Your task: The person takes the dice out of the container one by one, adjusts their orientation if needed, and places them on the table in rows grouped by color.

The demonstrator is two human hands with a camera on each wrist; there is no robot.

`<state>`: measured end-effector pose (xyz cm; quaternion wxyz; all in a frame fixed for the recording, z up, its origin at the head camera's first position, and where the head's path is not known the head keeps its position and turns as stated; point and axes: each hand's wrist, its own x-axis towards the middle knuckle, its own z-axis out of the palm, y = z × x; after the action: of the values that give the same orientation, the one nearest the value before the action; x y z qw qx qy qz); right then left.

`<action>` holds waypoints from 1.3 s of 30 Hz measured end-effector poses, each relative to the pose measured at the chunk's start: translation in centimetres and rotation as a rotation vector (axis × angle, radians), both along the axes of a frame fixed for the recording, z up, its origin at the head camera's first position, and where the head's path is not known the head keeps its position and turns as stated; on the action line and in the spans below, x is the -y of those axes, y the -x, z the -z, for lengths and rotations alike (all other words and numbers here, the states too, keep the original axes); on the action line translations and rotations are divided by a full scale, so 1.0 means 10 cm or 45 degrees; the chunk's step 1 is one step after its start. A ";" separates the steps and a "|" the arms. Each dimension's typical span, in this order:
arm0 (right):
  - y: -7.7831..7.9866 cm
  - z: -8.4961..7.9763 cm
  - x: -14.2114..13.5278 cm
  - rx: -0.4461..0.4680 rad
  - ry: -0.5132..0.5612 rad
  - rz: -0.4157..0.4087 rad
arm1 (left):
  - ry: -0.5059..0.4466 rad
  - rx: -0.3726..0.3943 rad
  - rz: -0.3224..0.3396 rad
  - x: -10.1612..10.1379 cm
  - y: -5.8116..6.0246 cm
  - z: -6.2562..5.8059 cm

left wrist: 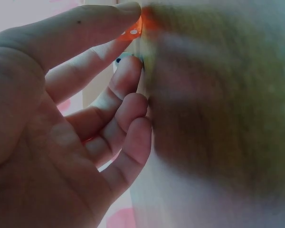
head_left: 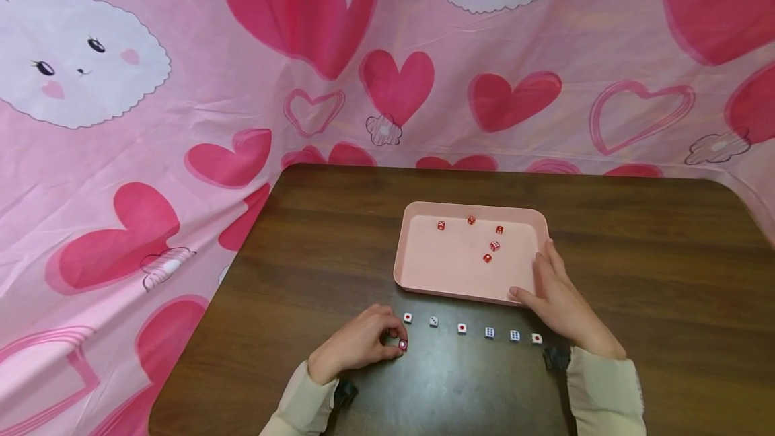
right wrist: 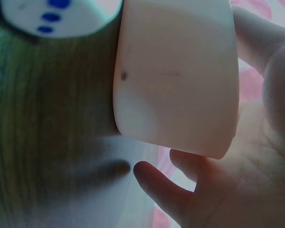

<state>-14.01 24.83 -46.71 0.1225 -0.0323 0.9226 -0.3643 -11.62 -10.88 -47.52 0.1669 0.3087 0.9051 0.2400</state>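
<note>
My left hand [head_left: 362, 342] pinches a red die [head_left: 402, 346] between thumb and forefinger, low over the table just in front of the leftmost white die [head_left: 408, 318]. In the left wrist view the red die [left wrist: 133, 32] shows white pips at the fingertips, and the other fingers are bent. My right hand [head_left: 560, 298] grips the near right corner of a pink tray [head_left: 448, 268], thumb over the rim and fingers along the right side. Several red dice lie scattered inside, among them a red die [head_left: 441, 225] at the left. The tray's outer wall [right wrist: 180, 95] fills the right wrist view.
Several white dice stand in a spaced row along the tray's near side, from the left hand to a white die [head_left: 536, 339] by the right wrist. The brown wooden table [head_left: 315, 241] meets a pink heart-patterned cloth [head_left: 242, 86] at its back and left.
</note>
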 end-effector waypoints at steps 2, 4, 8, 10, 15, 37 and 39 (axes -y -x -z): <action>0.00 0.00 0.00 -0.006 -0.002 0.000 | -0.001 -0.006 0.003 0.00 0.00 0.00; 0.00 0.00 0.00 -0.012 -0.007 0.000 | -0.006 -0.015 0.007 0.00 0.00 0.00; 0.00 0.00 0.00 -0.018 -0.014 -0.001 | -0.014 -0.043 0.018 0.00 -0.01 0.00; 0.00 0.01 0.00 -0.021 -0.017 -0.002 | -0.017 -0.044 0.016 0.00 -0.02 0.00; -0.01 0.01 0.00 -0.023 -0.020 0.000 | -0.016 -0.022 0.006 0.01 -0.02 -0.02; -0.02 -0.02 -0.01 -0.042 -0.009 -0.008 | -0.004 -0.068 -0.029 0.08 0.22 -0.48; -0.02 -0.02 -0.01 -0.040 -0.008 -0.008 | 0.014 -0.085 -0.049 0.06 0.26 -0.55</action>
<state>-13.78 24.91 -46.55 0.1094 -0.0405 0.9254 -0.3606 -14.20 -11.53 -42.01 0.1336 0.2979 0.9173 0.2279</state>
